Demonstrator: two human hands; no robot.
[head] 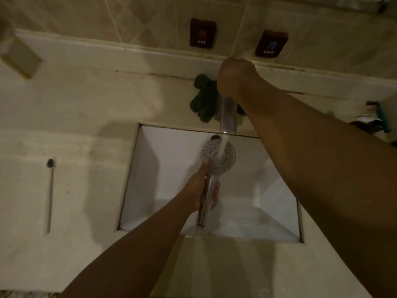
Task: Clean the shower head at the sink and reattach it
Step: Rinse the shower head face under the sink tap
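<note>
Gripping shower head [228, 162] — left hand [198, 190], under faucet [228, 117]

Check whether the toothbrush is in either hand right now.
No: the toothbrush lies on the counter left of the sink, the left hand grips the shower head, and the right hand is curled over the tap.

On my feed the body is just two arms. The left forearm [137, 239] is bare from the frame's bottom edge up to the left hand [200, 187], slim and smooth. The right forearm [311, 147] is bare as well, looking much broader in the wide lens, and ends in the bare right hand [235, 76]. The light is dim, so I can't make out nails or finer marks.
</note>
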